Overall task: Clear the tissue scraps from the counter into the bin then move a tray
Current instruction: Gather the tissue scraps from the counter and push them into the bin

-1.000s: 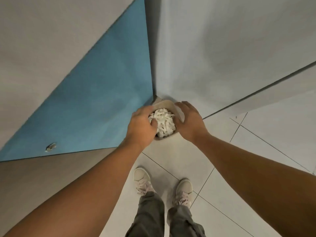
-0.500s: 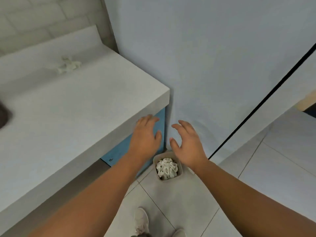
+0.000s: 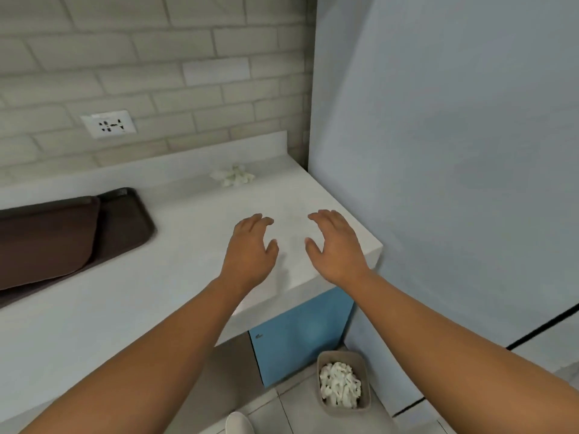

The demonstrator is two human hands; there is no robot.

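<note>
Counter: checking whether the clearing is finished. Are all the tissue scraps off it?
No, a clump of tissue scraps lies on the counter near its back wall.

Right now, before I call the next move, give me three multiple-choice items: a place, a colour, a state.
1. Where do the unbinned tissue scraps lie? A on the floor; B far back on the counter; C in a hand.
2. What colour is the tray? A white; B blue; C dark brown.
3. How are the left hand and right hand? A both open, empty; B both gripping scraps; C both clenched fists.
Answers: B, the pile lies near the counter's rear edge; C, it shows dark brown; A, fingers spread, nothing held.
</note>
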